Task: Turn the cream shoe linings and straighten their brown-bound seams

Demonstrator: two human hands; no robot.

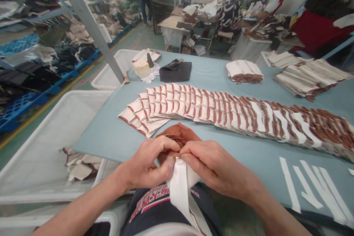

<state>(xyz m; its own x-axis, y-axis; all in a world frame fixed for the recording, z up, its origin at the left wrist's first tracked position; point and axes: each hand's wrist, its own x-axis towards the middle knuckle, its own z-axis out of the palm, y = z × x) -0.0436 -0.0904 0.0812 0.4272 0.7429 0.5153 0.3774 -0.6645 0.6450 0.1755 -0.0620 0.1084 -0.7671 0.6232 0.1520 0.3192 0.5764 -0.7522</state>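
Close to my body, at the table's near edge, my left hand [157, 160] and my right hand [206, 162] pinch a brown leather piece [178, 131] between thumbs and fingertips. The hands are side by side, fingertips almost meeting. From under my thumbs a white strip [179, 188] hangs down over my lap. How the strip joins the leather is hidden by my fingers. Beyond my hands, a long overlapping row of cream and brown leather pieces [193, 105] runs across the table, with several white strips lying on its right part.
Loose white strips [318, 188] lie at the right of the blue table [105, 129]. Stacked pieces [245, 70], a black cloth [175, 72] and a yellowish block [141, 69] sit toward the back. White bins [52, 147] and a metal post [91, 25] stand left. People work farther off.
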